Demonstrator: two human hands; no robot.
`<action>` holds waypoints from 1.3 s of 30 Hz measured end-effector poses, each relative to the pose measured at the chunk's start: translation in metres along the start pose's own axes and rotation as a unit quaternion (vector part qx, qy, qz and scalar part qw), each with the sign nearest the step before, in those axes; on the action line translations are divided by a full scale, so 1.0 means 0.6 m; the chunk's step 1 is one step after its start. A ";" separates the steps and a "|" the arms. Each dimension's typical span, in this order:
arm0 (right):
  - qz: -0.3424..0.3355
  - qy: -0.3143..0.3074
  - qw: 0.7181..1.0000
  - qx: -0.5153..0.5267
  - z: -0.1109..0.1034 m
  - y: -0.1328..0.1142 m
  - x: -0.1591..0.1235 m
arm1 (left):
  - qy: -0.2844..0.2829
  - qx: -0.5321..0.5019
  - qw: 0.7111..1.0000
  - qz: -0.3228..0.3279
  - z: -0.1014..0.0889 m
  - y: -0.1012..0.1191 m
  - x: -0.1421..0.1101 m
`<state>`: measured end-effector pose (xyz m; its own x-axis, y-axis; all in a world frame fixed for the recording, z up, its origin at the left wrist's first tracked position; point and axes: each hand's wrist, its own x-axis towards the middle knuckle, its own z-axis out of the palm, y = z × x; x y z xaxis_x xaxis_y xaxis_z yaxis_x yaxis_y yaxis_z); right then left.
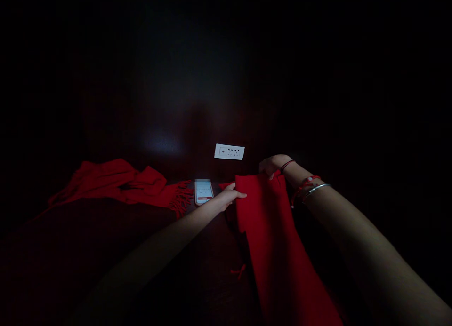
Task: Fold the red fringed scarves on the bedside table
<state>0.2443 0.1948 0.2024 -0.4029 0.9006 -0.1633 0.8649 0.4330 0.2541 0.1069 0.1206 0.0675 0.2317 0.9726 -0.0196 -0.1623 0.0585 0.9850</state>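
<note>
Red scarf [271, 232], lower right of frame, looks partly folded — left hand [229, 197] pinches its left edge, right hand [274, 164] its far corner. Fringed red cloth [116, 181] at frame left — bunched, unfolded.

Left hand [229, 196] pinches left edge of long red folded cloth [271, 232]; right hand [275, 165] holds its far right corner. Rumpled red fringed scarf [120, 182] lies left, lit rectangular phone [204, 193] beside its fringe, white rectangular socket plate [229, 152] beyond.
</note>
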 end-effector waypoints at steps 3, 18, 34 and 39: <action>0.029 -0.082 0.995 -0.053 -0.046 0.022 0.021 | -0.033 -0.036 0.998 0.048 0.002 0.032 0.024; -0.021 0.018 0.998 -0.056 0.135 -0.048 0.141 | 0.147 0.057 0.984 -0.077 -0.071 -0.055 0.081; 0.199 0.096 0.959 0.177 0.267 -0.012 0.022 | 0.177 0.184 0.966 -0.031 -0.041 -0.065 0.010; 0.212 0.112 0.957 0.162 0.253 0.007 0.052 | 0.223 0.562 0.787 0.125 -0.021 -0.032 0.045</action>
<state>0.2811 0.2188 0.0534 -0.0178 0.9941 0.1068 0.9978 0.0245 -0.0619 0.1042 0.1483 0.0463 -0.0724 0.9194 0.3866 0.8598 -0.1389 0.4914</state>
